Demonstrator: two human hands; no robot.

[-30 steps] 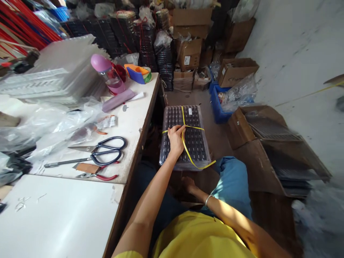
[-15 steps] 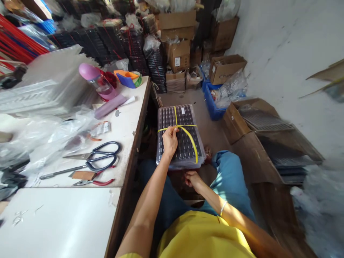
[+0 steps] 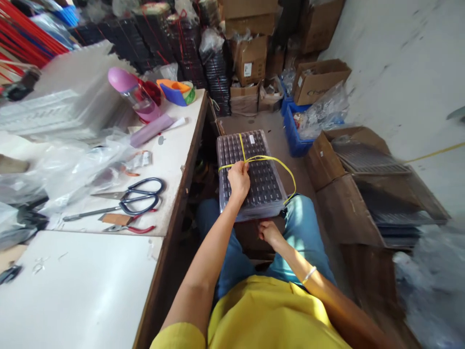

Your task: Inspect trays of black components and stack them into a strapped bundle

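Tray stack (image 3: 254, 174), strap half-tied: left hand (image 3: 239, 178) fingers pinch the yellow strap (image 3: 271, 159) at its crossing; beyond them one loop hangs slack. Right hand (image 3: 268, 231) grips the stack's near underside, fingers curled.

A stack of clear plastic trays (image 3: 254, 174) filled with rows of small dark parts lies flat across the person's knees, just right of the table edge, its long side running away from the body, with a small white label near its far end. A yellow strap (image 3: 271, 160) crosses it lengthwise and crosswise, the two runs meeting near the far middle of the top. From that crossing a loose length arcs out over the right side and drops past the near right corner.
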